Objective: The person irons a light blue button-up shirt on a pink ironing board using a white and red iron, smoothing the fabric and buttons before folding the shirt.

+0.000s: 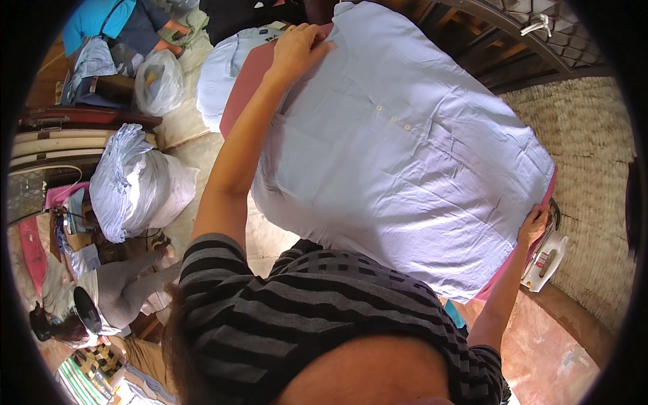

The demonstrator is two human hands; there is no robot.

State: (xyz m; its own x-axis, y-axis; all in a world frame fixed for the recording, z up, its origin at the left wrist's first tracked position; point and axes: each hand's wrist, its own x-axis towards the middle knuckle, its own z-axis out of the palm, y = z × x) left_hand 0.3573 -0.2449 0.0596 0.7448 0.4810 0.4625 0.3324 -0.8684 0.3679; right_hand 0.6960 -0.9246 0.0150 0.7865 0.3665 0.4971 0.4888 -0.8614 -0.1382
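A light blue shirt [344,145] with a few white buttons lies spread over a dark red ironing board [253,84]. Its middle and hem end are wrinkled; the near side hangs over the board's edge. At the far left end, my left hand [300,50] is closed on the shirt's edge with bent fingers, the fabric between them partly hidden. My right hand [535,224] grips the hem at the board's right end. Right beside that hand, a white iron [545,262] stands at the end of the board.
Another light blue garment [219,84] lies beyond the board's left end. On the left floor are a bundle of pale clothes [145,182] and a clear plastic bag [160,81]. Two other people sit nearby, one in grey leggings [131,287]. A metal grille [587,40] borders the far right.
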